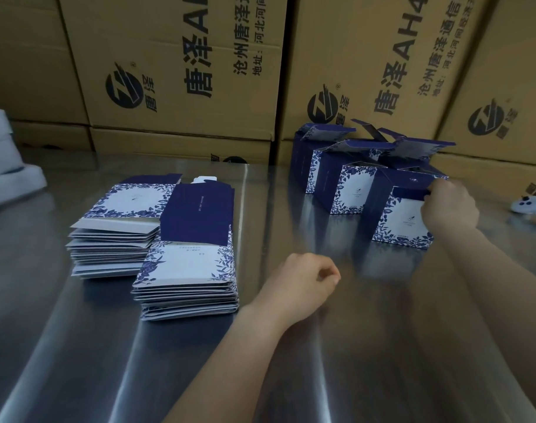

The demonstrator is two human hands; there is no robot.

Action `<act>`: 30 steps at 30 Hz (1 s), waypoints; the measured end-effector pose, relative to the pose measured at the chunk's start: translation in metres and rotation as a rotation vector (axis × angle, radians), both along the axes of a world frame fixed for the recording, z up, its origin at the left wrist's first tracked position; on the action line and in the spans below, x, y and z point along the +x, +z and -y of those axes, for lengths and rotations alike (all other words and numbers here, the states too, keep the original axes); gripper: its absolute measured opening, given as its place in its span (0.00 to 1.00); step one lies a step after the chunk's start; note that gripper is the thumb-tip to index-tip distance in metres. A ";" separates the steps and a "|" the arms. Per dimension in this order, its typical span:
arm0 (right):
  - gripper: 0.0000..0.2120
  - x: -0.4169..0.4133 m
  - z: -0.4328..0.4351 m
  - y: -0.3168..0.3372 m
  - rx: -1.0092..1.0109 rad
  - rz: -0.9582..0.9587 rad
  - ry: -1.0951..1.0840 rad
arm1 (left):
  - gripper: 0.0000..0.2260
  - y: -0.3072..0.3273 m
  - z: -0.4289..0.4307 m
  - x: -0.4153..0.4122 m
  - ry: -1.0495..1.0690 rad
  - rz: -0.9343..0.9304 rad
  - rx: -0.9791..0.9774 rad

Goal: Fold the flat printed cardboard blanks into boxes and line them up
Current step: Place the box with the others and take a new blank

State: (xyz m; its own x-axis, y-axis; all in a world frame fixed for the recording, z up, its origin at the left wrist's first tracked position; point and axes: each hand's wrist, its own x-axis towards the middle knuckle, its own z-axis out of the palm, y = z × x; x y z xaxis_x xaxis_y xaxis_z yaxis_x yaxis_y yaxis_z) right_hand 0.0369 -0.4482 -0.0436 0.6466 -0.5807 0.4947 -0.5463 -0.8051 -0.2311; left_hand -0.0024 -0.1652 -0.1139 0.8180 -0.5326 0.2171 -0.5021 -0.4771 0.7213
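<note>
Two stacks of flat blue-and-white printed blanks lie on the steel table: a far stack [120,227] and a nearer stack [189,270] with a dark blue blank on top. To the right, several folded boxes stand in a diagonal row, the rear ones [330,166] with flaps raised. My right hand [448,206] grips the top edge of the nearest folded box [398,221]. My left hand [303,282] hovers over the table's middle, fingers loosely curled, holding nothing.
Large brown shipping cartons [184,71] with black print wall off the back of the steel table [352,346]. A white pile [7,166] sits at the far left. A small white device [529,206] lies at the right edge.
</note>
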 end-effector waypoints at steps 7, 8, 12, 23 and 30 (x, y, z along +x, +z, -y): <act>0.05 0.007 0.008 -0.001 0.084 -0.036 -0.026 | 0.06 -0.002 0.001 0.000 -0.004 -0.009 0.017; 0.07 0.008 0.009 -0.001 0.099 -0.037 -0.032 | 0.06 -0.002 0.001 0.000 -0.005 -0.007 0.018; 0.16 0.011 0.011 0.002 0.156 -0.061 -0.050 | 0.06 -0.002 0.001 0.000 -0.011 -0.008 0.025; 0.30 0.017 0.015 0.006 0.132 -0.229 -0.137 | 0.07 0.002 -0.001 -0.002 -0.025 -0.001 0.056; 0.36 0.025 0.022 0.005 0.201 -0.252 -0.166 | 0.07 0.001 -0.001 -0.002 -0.031 -0.014 0.064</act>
